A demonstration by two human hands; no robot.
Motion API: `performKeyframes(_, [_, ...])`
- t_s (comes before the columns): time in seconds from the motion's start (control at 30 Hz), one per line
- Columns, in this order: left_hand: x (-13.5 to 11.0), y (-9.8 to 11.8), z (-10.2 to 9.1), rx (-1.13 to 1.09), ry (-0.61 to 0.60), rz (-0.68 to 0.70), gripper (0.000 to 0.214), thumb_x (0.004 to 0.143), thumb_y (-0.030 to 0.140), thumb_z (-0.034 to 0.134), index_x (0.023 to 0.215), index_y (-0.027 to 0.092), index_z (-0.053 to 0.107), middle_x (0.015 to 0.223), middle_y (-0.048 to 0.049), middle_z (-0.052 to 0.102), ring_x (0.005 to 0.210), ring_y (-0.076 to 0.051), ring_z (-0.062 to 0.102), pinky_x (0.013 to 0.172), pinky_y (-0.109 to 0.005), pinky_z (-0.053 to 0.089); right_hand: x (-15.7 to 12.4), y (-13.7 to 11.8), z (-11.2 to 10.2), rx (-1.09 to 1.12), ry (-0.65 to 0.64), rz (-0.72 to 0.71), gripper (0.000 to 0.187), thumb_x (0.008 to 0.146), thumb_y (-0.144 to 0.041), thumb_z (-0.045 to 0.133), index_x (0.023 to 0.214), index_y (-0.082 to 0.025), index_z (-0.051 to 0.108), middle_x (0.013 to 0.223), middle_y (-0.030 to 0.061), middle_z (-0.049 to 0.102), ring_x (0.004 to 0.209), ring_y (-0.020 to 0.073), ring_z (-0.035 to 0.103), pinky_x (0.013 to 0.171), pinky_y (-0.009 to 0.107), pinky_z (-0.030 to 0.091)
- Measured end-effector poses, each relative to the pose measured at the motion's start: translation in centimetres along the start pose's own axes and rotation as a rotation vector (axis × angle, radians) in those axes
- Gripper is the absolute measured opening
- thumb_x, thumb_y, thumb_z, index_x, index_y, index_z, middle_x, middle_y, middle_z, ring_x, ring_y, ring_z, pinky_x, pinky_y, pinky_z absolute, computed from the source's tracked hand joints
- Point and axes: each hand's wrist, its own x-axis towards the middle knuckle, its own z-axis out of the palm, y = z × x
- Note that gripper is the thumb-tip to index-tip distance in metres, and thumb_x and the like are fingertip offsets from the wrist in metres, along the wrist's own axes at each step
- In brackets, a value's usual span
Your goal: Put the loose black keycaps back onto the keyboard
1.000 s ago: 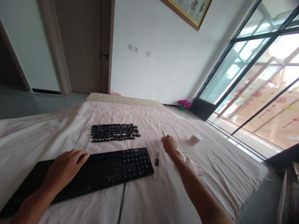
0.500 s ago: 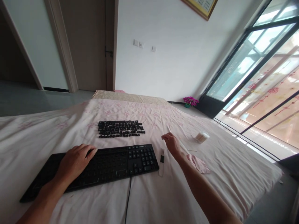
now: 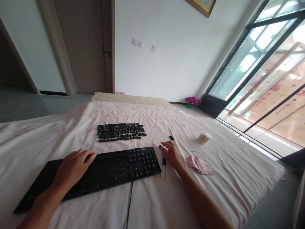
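Observation:
A black keyboard [image 3: 140,163] lies tilted on the bed; keys remain on its right-hand block, while the wide left section is bare of keycaps. My left hand [image 3: 73,163] rests over its left part, fingers curled at the far edge, holding it. Right of the keyboard, my right hand [image 3: 172,154] pinches a small black keycap [image 3: 160,146] at its fingertips. Another black keycap [image 3: 171,137] sits on the sheet just beyond that hand. Between the keyboard and my right wrist lies a keycap puller [image 3: 164,167] with a black handle.
Loose keycaps [image 3: 120,131] form rows behind the keyboard. To the right are a pink cloth [image 3: 199,164], a white stick [image 3: 182,143], a cotton swab [image 3: 194,151] and a tub of swabs [image 3: 204,137]. The cable [image 3: 130,203] runs toward me across the bedsheet [image 3: 95,213].
My right hand has moved down and slightly left toward the keyboard, its fingers spreading somewhat. A keycap beyond it now shows on the sheet. My left hand stays on the keyboard.

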Motion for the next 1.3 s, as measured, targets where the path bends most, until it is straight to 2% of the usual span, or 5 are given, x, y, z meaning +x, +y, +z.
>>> performKeyframes(0.33, [0.1, 0.1, -0.5, 0.047, 0.015, 0.027, 0.034, 0.091, 0.043, 0.042, 0.098, 0.022, 0.068, 0.099, -0.0070, 0.071, 0.093, -0.026, 0.064, 0.088, -0.037, 0.044, -0.4, -2.2, -0.1, 0.086, 0.051, -0.067, 0.017, 0.084, -0.032, 0.066, 0.097, -0.026, 0.074, 0.096, 0.0041, 0.067, 0.093, 0.0200, 0.062, 0.082, 0.034, 0.049])
performKeyframes(0.5, [-0.3, 4.6, -1.5, -0.229, 0.128, 0.027, 0.025, 0.086, 0.039, 0.054, 0.102, 0.023, 0.066, 0.107, -0.0066, 0.069, 0.104, -0.026, 0.061, 0.097, -0.040, 0.041, -2.2, -6.9, -0.7, 0.412, 0.023, -0.108, 0.016, 0.080, -0.025, 0.069, 0.095, -0.026, 0.074, 0.097, 0.0032, 0.065, 0.080, 0.0162, 0.062, 0.067, 0.028, 0.051])
performKeyframes(0.77, [-2.6, 14.2, -1.6, -1.216, -0.427, -0.215, 0.036, 0.082, 0.047, 0.063, 0.106, 0.022, 0.070, 0.100, -0.0075, 0.073, 0.094, -0.021, 0.065, 0.078, -0.029, 0.049, -5.7, -15.0, -0.4, 0.579, -0.059, -0.273, 0.022, 0.079, -0.020, 0.073, 0.099, -0.030, 0.074, 0.095, 0.0032, 0.064, 0.089, 0.0181, 0.061, 0.079, 0.032, 0.051])
performKeyframes(1.07, [-2.7, 14.1, -1.4, -1.463, -0.497, -0.473, 0.034, 0.069, 0.042, 0.079, 0.093, 0.017, 0.075, 0.082, -0.0050, 0.071, 0.069, -0.011, 0.058, 0.062, -0.023, 0.041, -6.2, -16.5, 0.3, 0.676, -0.056, -0.297, 0.016, 0.083, -0.026, 0.071, 0.096, -0.032, 0.077, 0.086, 0.0015, 0.063, 0.080, 0.0148, 0.060, 0.072, 0.027, 0.050])
performKeyframes(1.3, [-3.1, 14.5, -1.3, -1.452, -0.384, -0.547, 0.036, 0.066, 0.035, 0.082, 0.094, 0.016, 0.071, 0.088, -0.0044, 0.072, 0.076, -0.012, 0.064, 0.066, -0.021, 0.048, -6.5, -16.7, 1.1, 0.844, -0.110, -0.193, 0.029, 0.081, -0.016, 0.070, 0.106, -0.030, 0.074, 0.087, 0.0017, 0.064, 0.080, 0.0140, 0.062, 0.069, 0.025, 0.050])
